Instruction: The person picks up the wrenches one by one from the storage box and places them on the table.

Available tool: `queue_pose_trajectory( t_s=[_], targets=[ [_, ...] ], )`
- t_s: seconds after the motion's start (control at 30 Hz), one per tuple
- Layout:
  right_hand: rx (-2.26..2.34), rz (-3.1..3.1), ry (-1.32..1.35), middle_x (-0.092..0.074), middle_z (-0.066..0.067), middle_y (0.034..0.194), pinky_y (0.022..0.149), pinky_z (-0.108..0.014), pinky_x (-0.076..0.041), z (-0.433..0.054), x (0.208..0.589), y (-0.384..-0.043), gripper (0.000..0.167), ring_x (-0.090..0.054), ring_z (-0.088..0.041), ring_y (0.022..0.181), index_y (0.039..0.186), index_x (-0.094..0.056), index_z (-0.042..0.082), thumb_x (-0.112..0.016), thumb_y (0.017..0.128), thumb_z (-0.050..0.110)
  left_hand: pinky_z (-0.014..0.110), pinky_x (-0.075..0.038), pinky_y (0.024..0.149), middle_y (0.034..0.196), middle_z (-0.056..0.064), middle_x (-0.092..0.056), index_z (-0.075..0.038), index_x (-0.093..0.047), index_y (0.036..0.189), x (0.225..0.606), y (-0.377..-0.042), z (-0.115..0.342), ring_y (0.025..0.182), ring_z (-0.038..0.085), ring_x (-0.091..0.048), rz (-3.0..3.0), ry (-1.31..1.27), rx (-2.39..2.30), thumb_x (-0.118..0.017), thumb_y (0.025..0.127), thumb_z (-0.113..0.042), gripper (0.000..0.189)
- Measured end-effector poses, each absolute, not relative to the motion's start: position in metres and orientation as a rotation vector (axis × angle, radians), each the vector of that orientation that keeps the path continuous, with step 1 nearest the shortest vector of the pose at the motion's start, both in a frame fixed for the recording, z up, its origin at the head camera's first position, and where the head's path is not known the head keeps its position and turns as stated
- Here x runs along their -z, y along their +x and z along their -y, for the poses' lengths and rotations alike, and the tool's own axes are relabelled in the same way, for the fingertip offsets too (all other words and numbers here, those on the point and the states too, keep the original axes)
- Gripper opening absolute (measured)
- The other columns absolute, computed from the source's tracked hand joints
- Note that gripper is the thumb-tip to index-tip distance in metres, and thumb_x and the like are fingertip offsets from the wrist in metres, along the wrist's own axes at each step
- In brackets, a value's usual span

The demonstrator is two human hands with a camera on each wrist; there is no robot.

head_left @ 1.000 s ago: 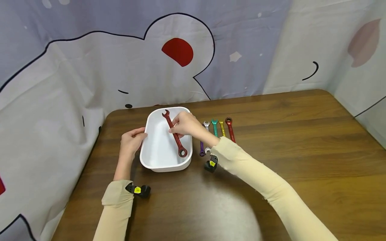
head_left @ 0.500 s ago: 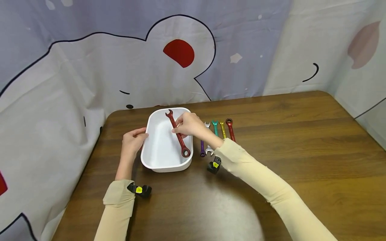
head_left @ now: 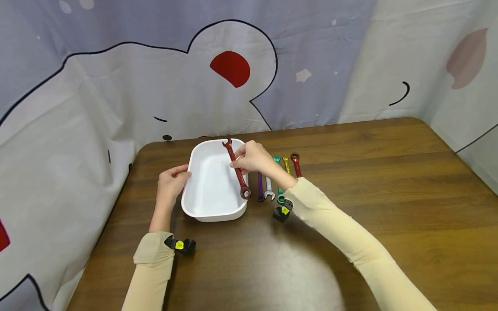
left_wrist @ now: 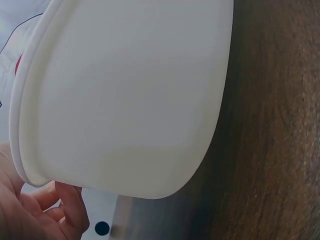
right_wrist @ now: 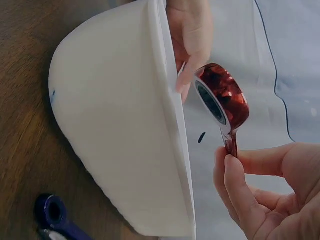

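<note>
A white plastic tub (head_left: 214, 214) with rounded corners stands on the table's left part. My left hand (head_left: 169, 185) grips its left rim, thumb over the edge and fingers bent below, as the left wrist view shows. My right hand (head_left: 256, 159) pinches a red ratcheting combination wrench (head_left: 237, 172) by the middle of its shaft. This wrench hangs over the tub's right rim, its open end toward the back and its ring end toward the front. In the right wrist view the ring end (right_wrist: 227, 95) looms large, above the tub's rim.
Right of the tub lies a row of wrenches: purple (head_left: 260, 187), silver (head_left: 269, 188), green (head_left: 280, 195), yellow (head_left: 286, 165) and another red wrench (head_left: 296, 164). My right forearm partly covers them. A patterned curtain (head_left: 311, 65) hangs behind the wooden table (head_left: 389, 181).
My right hand has carried the red wrench rightward, from over the tub's middle to its right rim. The left hand holds its place on the rim.
</note>
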State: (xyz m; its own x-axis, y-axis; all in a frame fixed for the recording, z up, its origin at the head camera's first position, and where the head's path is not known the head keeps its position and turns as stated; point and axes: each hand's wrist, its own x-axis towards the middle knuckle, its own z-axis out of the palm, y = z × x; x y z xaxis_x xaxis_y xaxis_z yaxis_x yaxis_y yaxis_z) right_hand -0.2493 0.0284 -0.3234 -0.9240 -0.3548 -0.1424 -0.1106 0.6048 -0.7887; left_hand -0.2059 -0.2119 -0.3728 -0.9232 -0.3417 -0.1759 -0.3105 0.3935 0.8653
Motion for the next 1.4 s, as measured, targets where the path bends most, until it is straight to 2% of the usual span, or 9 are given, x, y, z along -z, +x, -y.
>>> queue_pose_trajectory(
  t_s=[0.17, 0.4, 0.57, 0.87, 1.13, 1.4],
  targets=[
    [1.239, -2.547, -0.355, -0.074, -0.011, 0.089, 0.067, -0.029, -0.058, -0.037, 0.326, -0.25, 0.03, -0.069, -0.012, 0.057, 0.106, -0.07, 0.002, -0.074, 0.084, 0.021, 0.017, -0.047, 0.062, 0.097, 0.003, -0.06, -0.01, -0.062, 0.128, 0.372, -0.206, 0.212, 0.082, 0.011, -0.056, 2.615, 0.597, 1.58, -0.059, 0.091, -0.022, 0.039],
    [1.327, -2.5, -0.319, -0.074, -0.015, 0.092, 0.074, -0.041, -0.058, -0.05, 0.327, -0.247, 0.032, -0.066, -0.008, 0.054, 0.109, -0.067, -0.002, -0.074, 0.084, 0.017, 0.017, -0.047, 0.061, 0.101, 0.006, -0.061, -0.009, -0.063, 0.127, 0.373, -0.205, 0.211, 0.083, 0.011, -0.057, 2.617, 0.598, 1.549, -0.059, 0.09, -0.022, 0.039],
    [1.37, -2.482, -0.3, -0.073, -0.017, 0.094, 0.072, -0.039, -0.058, -0.059, 0.329, -0.245, 0.032, -0.064, -0.007, 0.054, 0.109, -0.066, -0.003, -0.074, 0.084, 0.016, 0.017, -0.047, 0.061, 0.099, 0.006, -0.062, -0.009, -0.063, 0.127, 0.373, -0.205, 0.211, 0.078, 0.009, -0.057, 2.615, 0.591, 1.536, -0.06, 0.09, -0.022, 0.039],
    [1.404, -2.455, -0.243, -0.072, -0.018, 0.1, 0.072, -0.04, -0.058, -0.073, 0.331, -0.244, 0.034, -0.063, -0.007, 0.054, 0.112, -0.065, -0.002, -0.073, 0.084, 0.016, 0.016, -0.047, 0.063, 0.103, 0.007, -0.063, -0.009, -0.062, 0.128, 0.37, -0.204, 0.212, 0.082, 0.009, -0.057, 2.638, 0.598, 1.538, -0.059, 0.092, -0.023, 0.039],
    [1.418, -2.457, -0.204, -0.071, -0.019, 0.102, 0.065, -0.031, -0.058, -0.088, 0.328, -0.243, 0.034, -0.065, -0.009, 0.061, 0.111, -0.065, -0.002, -0.074, 0.084, 0.016, 0.016, -0.047, 0.064, 0.109, 0.009, -0.063, -0.009, -0.061, 0.13, 0.37, -0.206, 0.212, 0.084, 0.009, -0.057, 2.645, 0.61, 1.564, -0.059, 0.092, -0.023, 0.04],
    [1.446, -2.428, -0.163, -0.07, -0.021, 0.105, 0.071, -0.035, -0.058, -0.105, 0.332, -0.242, 0.037, -0.064, -0.008, 0.058, 0.116, -0.063, -0.003, -0.072, 0.085, 0.014, 0.017, -0.048, 0.063, 0.112, 0.01, -0.063, -0.009, -0.061, 0.13, 0.37, -0.205, 0.212, 0.086, 0.011, -0.059, 2.663, 0.609, 1.559, -0.059, 0.093, -0.024, 0.04]
  ],
)
